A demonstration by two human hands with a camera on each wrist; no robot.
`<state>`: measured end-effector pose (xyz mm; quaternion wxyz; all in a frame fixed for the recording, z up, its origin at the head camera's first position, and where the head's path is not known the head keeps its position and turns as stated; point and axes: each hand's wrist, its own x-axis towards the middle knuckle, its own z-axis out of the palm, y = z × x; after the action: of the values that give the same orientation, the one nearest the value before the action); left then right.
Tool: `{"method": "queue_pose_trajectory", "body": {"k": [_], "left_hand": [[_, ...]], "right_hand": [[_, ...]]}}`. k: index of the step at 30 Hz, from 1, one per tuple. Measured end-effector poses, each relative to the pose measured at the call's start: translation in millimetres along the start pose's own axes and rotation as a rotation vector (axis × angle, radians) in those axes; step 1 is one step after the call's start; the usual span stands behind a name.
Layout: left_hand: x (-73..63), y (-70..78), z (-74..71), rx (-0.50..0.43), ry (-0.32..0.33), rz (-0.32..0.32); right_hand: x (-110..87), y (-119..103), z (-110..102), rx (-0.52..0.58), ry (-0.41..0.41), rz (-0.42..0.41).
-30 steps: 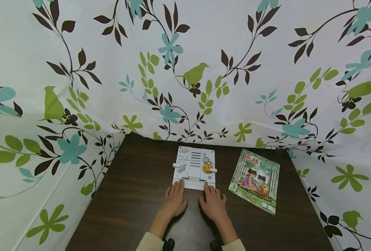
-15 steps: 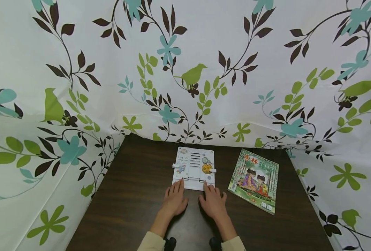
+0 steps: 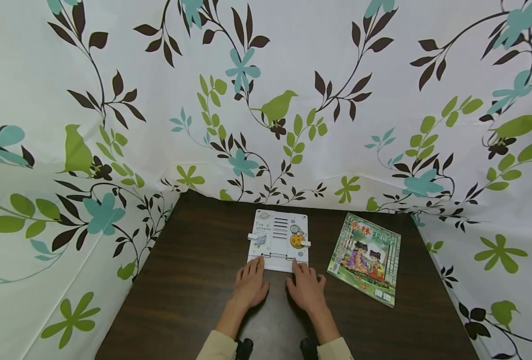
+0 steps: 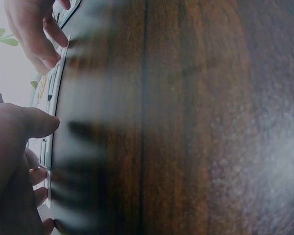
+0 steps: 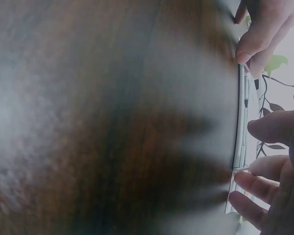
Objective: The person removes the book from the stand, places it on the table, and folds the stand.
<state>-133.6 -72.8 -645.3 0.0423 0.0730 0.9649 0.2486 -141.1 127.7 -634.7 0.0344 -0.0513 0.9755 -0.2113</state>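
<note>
Flat on the dark tabletop lies a white folding book stand (image 3: 280,240), printed with planets, a rocket and "Tiny universe", with slots down its middle and a small clip on each side. My left hand (image 3: 250,283) rests with its fingertips at the stand's near left corner, fingers loosely extended. At the near right corner, the fingertips of my right hand (image 3: 307,286) touch the stand in the same way. Neither hand curls round anything. In the left wrist view the thumb of my left hand (image 4: 14,142) is apart from the stand's thin edge.
A magazine (image 3: 366,259) with two illustrated figures on its cover lies slanted to the right of the stand. Behind and beside the brown wood-grain table (image 3: 180,280) hangs a white sheet (image 3: 266,100) patterned with leaves, flowers and birds.
</note>
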Motion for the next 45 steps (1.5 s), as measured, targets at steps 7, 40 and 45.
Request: {"method": "queue_pose_trajectory", "body": {"k": [7,40,45], "left_hand": [[3.7,-3.2,8.0,-0.033,0.020,0.010],[86.4,-29.2,-12.1,-0.265,0.327,-0.323],[94.8,-29.5,-14.6,-0.254,0.297,-0.326]], "right_hand": [[0.9,1.4,-3.2,-0.004,-0.011,0.018],[24.0,20.1,-6.6,0.292,0.144,0.097],[26.8,21.8,-7.1,0.337,0.085,0.126]]}}
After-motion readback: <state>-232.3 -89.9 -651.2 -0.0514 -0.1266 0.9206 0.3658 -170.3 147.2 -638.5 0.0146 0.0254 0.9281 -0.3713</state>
